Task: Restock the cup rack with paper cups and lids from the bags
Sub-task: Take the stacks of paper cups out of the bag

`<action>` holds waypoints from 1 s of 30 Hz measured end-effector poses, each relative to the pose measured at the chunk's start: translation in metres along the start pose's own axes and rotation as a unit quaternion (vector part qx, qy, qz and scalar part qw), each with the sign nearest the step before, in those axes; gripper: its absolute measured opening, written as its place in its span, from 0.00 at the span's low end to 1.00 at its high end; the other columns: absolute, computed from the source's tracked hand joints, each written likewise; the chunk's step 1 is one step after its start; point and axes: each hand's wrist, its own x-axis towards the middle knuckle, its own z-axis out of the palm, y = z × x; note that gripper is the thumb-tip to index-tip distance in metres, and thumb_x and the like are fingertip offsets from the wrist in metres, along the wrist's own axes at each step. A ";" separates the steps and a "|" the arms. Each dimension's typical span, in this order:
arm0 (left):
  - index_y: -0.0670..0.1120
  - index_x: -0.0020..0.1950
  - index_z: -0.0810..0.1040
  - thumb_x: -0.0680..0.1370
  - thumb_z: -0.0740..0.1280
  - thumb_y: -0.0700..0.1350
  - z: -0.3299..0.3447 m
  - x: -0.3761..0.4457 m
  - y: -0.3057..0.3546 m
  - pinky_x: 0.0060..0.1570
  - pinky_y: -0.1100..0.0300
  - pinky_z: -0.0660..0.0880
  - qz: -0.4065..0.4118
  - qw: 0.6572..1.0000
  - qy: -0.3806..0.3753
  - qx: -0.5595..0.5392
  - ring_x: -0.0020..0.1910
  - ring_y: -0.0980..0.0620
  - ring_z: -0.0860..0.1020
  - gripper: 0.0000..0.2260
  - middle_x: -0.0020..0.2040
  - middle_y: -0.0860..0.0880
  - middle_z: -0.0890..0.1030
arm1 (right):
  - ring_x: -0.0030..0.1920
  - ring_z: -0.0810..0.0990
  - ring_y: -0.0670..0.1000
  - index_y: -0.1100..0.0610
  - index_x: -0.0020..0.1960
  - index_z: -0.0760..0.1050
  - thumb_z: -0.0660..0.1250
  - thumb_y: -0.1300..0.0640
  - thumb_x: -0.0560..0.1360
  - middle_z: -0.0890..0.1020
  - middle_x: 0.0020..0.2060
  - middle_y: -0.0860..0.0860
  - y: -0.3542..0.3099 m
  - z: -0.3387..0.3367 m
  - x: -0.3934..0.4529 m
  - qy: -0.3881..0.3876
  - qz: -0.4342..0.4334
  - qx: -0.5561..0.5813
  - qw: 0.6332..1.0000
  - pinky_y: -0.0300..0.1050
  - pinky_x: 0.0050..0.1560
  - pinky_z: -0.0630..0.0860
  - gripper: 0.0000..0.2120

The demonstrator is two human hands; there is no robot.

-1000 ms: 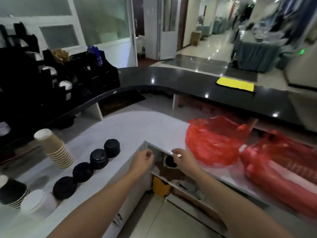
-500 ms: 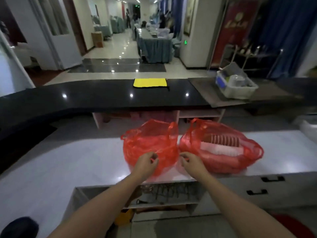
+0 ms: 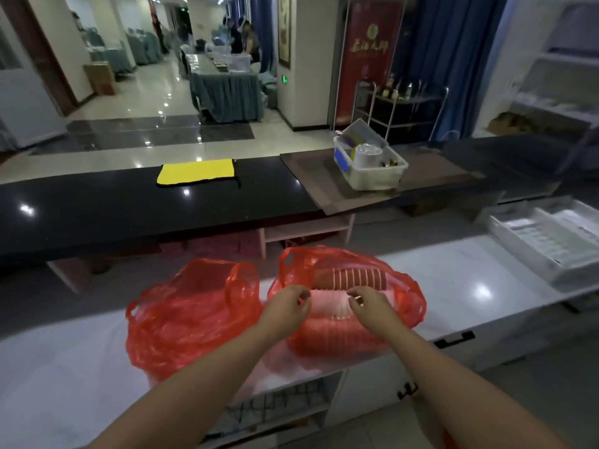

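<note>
We are pinching the right red bag w/ our left hand and right hand; cups are lying inside. Another red bag is sitting beside it (touching). A yellow cloth and white bin are resting behind. The red banner's writing is too blurry.

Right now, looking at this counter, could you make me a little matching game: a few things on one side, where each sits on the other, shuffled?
Things:
1. yellow cloth
2. white plastic bin
3. right red bag
4. white tray

Places:
A. under both hands, on the white worktop
B. far right end of the white worktop
C. flat on the black counter, left of middle
D. on the brown mat on the raised counter

Pairs: 1-C, 2-D, 3-A, 4-B
</note>
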 end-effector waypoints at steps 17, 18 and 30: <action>0.55 0.60 0.79 0.82 0.58 0.48 0.074 0.028 0.019 0.50 0.53 0.75 0.079 0.946 -0.170 0.263 0.51 0.48 0.82 0.12 0.55 0.51 0.84 | 0.61 0.78 0.56 0.49 0.69 0.74 0.61 0.51 0.81 0.77 0.64 0.51 0.070 0.011 0.063 -0.238 -0.198 -0.246 0.919 0.52 0.58 0.75 0.17; 0.55 0.59 0.79 0.81 0.59 0.47 0.074 0.021 0.017 0.52 0.54 0.73 0.076 0.944 -0.183 0.265 0.51 0.48 0.81 0.12 0.54 0.51 0.84 | 0.60 0.78 0.57 0.50 0.70 0.73 0.62 0.49 0.80 0.77 0.64 0.52 0.070 0.014 0.062 -0.238 -0.206 -0.255 0.914 0.52 0.58 0.75 0.19; 0.50 0.61 0.81 0.79 0.60 0.50 0.054 -0.007 -0.016 0.65 0.47 0.68 0.107 0.894 -0.211 0.382 0.61 0.44 0.74 0.14 0.60 0.48 0.79 | 0.73 0.64 0.60 0.52 0.82 0.47 0.68 0.47 0.77 0.63 0.76 0.56 0.057 0.058 0.036 -0.248 -0.197 -0.369 0.874 0.57 0.70 0.65 0.41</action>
